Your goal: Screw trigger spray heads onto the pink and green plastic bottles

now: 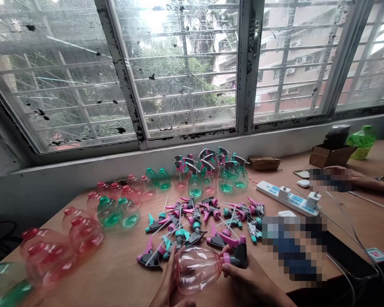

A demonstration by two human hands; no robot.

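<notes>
My left hand (168, 290) is wrapped round the base of a clear pink plastic bottle (196, 268) lying sideways near the table's front edge. My right hand (248, 283) grips the grey and pink trigger spray head (237, 255) at the bottle's neck. Just beyond lies a heap of loose spray heads (198, 221) with thin white dip tubes, in pink, teal and grey.
Empty pink bottles (83, 232) and green bottles (118, 211) stand at the left. Bottles with spray heads (211, 175) line the window wall. A white power strip (286, 197), cables, a phone (348, 258), a cardboard box (331, 155) and another person's arm (368, 181) fill the right.
</notes>
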